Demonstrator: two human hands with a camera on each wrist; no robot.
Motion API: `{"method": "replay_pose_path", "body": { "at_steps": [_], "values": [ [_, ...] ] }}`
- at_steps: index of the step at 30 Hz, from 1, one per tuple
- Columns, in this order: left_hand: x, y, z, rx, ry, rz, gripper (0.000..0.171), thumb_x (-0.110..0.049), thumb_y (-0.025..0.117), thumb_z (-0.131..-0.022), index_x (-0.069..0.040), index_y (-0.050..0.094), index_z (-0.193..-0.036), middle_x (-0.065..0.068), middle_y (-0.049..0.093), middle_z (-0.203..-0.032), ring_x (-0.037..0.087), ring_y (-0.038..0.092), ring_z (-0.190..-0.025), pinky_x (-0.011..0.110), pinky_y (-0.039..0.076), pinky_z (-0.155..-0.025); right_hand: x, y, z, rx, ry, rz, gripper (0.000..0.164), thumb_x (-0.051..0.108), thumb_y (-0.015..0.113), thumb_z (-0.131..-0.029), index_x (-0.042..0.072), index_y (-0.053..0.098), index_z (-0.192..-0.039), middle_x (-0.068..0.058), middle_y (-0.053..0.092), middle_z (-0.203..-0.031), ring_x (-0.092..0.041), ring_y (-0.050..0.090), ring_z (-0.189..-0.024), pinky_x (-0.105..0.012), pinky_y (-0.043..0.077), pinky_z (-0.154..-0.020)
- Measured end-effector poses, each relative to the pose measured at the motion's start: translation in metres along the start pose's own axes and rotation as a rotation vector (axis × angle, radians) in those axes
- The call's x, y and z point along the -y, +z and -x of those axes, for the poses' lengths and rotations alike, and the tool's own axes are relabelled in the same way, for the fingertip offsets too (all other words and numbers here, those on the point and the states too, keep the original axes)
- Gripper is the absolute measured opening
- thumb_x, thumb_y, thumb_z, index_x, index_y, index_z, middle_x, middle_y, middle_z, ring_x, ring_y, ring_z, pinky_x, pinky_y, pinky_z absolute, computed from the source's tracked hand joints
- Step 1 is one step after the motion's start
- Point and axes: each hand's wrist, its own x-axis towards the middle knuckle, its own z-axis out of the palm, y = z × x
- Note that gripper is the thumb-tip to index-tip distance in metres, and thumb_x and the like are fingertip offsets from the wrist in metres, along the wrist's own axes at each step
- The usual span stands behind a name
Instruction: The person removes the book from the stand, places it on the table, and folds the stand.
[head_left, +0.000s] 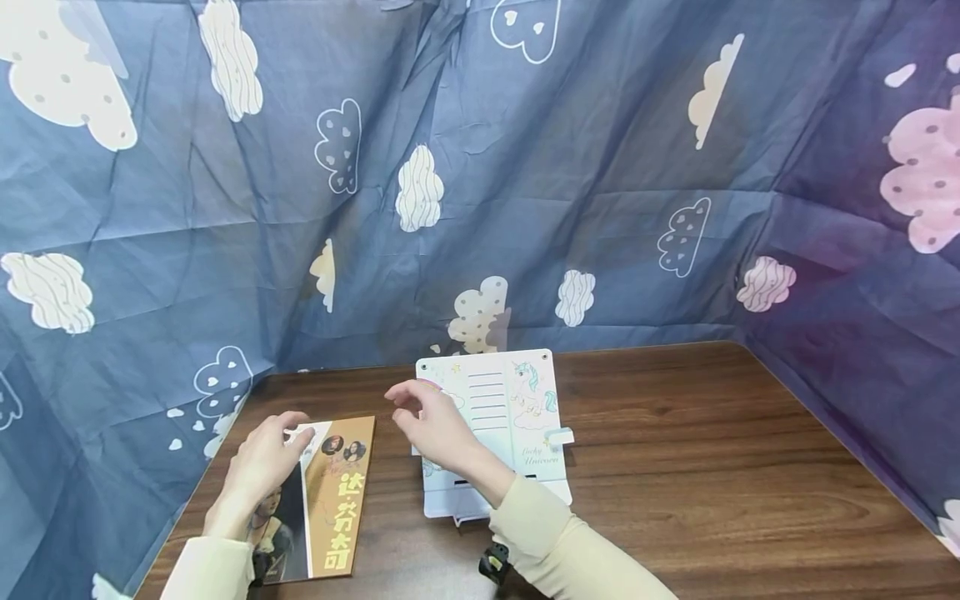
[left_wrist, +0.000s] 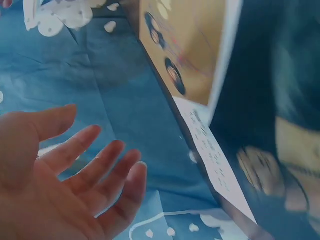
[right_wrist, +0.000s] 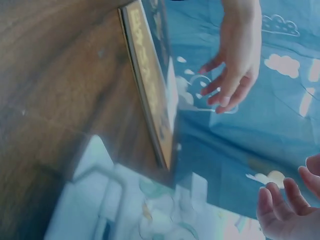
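A book (head_left: 330,517) with an orange and dark cover lies flat on the left part of the table. My left hand (head_left: 258,467) hovers over its upper left part, fingers loosely bent and holding nothing; the left wrist view shows that hand (left_wrist: 75,175) apart from the book (left_wrist: 195,60). To the right stands a white book stand (head_left: 487,425) with a unicorn print, slots and small side clips. In front of its left part my right hand (head_left: 435,425) is raised, fingers relaxed with nothing in them. The right wrist view shows both hands above the book (right_wrist: 150,85) and stand (right_wrist: 155,205).
The brown wooden table (head_left: 712,467) stretches off to the right. A blue cloth (head_left: 525,183) with cloud prints hangs behind it and along both sides.
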Motion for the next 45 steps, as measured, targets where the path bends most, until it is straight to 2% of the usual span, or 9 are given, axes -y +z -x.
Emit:
{"method": "replay_pose_path", "body": {
  "at_steps": [5,11,19,26,34,41,45],
  "values": [
    [-0.015,0.007,-0.002,-0.071,0.027,0.056,0.033,-0.035,0.050,-0.088,-0.014,0.057,-0.111,0.009,0.056,-0.105,0.028,0.055,-0.091,0.046,0.042,-0.063,0.001,-0.019,0.006,-0.040,0.005,-0.026,0.023,0.011,0.051,-0.086,0.022,0.057,-0.105,0.009,0.052,-0.097,-0.008,0.051,-0.088,-0.026,0.044,-0.069],
    [-0.031,0.015,-0.006,-0.165,0.079,0.105,0.024,-0.028,0.053,-0.087,-0.013,0.060,-0.104,0.006,0.059,-0.094,0.025,0.057,-0.086,0.043,0.042,-0.066,-0.003,-0.037,0.012,-0.105,0.004,-0.023,0.023,0.011,0.051,-0.086,0.015,0.058,-0.107,0.001,0.056,-0.103,-0.011,0.052,-0.090,-0.028,0.044,-0.070],
    [-0.055,0.026,-0.010,-0.183,0.134,0.195,0.020,-0.025,0.055,-0.086,-0.013,0.061,-0.102,0.001,0.059,-0.093,0.021,0.057,-0.087,0.042,0.041,-0.073,-0.016,-0.065,0.018,-0.225,0.040,-0.060,0.021,0.010,0.053,-0.086,0.013,0.060,-0.105,0.002,0.056,-0.104,-0.013,0.052,-0.090,-0.033,0.044,-0.073],
    [-0.086,0.041,-0.023,-0.216,0.180,0.269,0.017,-0.023,0.057,-0.085,-0.014,0.063,-0.098,0.000,0.060,-0.090,0.018,0.057,-0.084,0.037,0.042,-0.073,-0.009,-0.100,0.026,-0.359,0.077,-0.066,0.020,0.001,0.049,-0.086,0.001,0.058,-0.104,-0.011,0.057,-0.106,-0.023,0.052,-0.093,-0.036,0.041,-0.076],
    [-0.126,0.063,-0.041,-0.192,0.150,0.386,0.018,-0.022,0.058,-0.085,-0.016,0.060,-0.102,-0.006,0.059,-0.088,0.010,0.053,-0.077,0.031,0.042,-0.066,-0.067,-0.129,0.027,-0.477,0.149,-0.051,0.017,0.012,0.051,-0.088,0.011,0.060,-0.103,-0.007,0.057,-0.099,-0.016,0.053,-0.084,-0.033,0.041,-0.070],
    [-0.138,0.079,-0.049,-0.210,0.115,0.517,0.038,-0.017,0.055,-0.087,-0.020,0.043,-0.123,-0.004,0.055,-0.091,0.009,0.054,-0.073,0.029,0.044,-0.060,-0.092,-0.141,0.026,-0.580,0.180,-0.013,0.016,0.010,0.052,-0.086,0.009,0.062,-0.099,-0.003,0.060,-0.095,-0.014,0.054,-0.081,-0.029,0.041,-0.069],
    [-0.141,0.085,-0.053,-0.237,0.121,0.550,0.041,-0.016,0.054,-0.087,-0.022,0.042,-0.126,-0.003,0.055,-0.091,0.009,0.053,-0.070,0.028,0.044,-0.058,-0.100,-0.145,0.025,-0.603,0.194,0.031,0.016,0.009,0.053,-0.085,0.009,0.061,-0.099,-0.004,0.059,-0.092,-0.016,0.053,-0.078,-0.029,0.040,-0.067]
  ]
}}
